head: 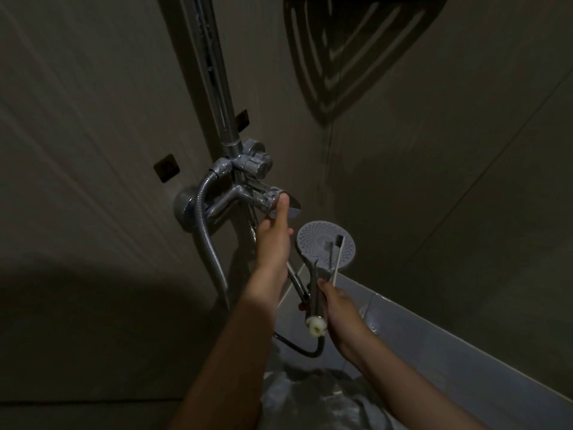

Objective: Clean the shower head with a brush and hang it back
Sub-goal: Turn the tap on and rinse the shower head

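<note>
Right hand (333, 301), low and right of centre, clamps the shower head (319, 243) by its probably slick, rigid chrome handle together with a light brush (337, 262), while the left hand (273, 240) lays straight fingers on the tap lever (293, 207).

glossy chrome metal tap (248, 197) and ribbed hose (203, 225); matt grey plastic shower head (313, 240) face; smooth tiles (434, 212).

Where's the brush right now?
Head view, lower right of centre: the brush is in the right hand, held alongside the handle of the shower head, bristles in front of its spray face.
</note>
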Available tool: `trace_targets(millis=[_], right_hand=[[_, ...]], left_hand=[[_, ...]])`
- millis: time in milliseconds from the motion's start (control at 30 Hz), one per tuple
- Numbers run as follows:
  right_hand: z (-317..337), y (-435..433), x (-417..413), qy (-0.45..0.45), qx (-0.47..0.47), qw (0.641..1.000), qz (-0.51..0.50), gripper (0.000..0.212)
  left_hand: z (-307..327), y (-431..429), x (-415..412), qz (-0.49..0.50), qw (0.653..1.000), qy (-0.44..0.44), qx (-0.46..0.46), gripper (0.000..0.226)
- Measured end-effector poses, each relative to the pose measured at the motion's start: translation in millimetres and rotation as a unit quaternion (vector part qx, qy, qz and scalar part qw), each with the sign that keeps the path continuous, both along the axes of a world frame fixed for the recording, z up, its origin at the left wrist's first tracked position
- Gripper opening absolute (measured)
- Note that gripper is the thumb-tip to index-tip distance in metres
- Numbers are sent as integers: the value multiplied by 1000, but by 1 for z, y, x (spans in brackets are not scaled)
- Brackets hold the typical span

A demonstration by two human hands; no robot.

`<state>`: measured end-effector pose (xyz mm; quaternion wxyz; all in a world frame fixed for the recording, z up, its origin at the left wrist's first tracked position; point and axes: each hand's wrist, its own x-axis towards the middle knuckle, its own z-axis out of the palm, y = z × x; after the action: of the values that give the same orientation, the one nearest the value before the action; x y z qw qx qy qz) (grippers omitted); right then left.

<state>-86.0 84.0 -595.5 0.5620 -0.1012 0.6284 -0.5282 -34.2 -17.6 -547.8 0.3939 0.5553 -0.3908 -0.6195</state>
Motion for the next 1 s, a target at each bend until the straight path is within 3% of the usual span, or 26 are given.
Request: trace_targets(millis=[467, 733, 1000], right_hand=[[-9, -2, -6, 21, 13, 999, 25, 33], [-12, -2, -9, 13, 8, 1000, 21, 32], [-38, 1, -15, 34, 47, 998, 37, 29]], left_hand=[[-1, 0, 0, 0, 1000, -5, 4, 38], [-4, -1, 1, -13, 1000, -9, 8, 58], [-48, 13, 12, -42, 998, 35, 23, 36]])
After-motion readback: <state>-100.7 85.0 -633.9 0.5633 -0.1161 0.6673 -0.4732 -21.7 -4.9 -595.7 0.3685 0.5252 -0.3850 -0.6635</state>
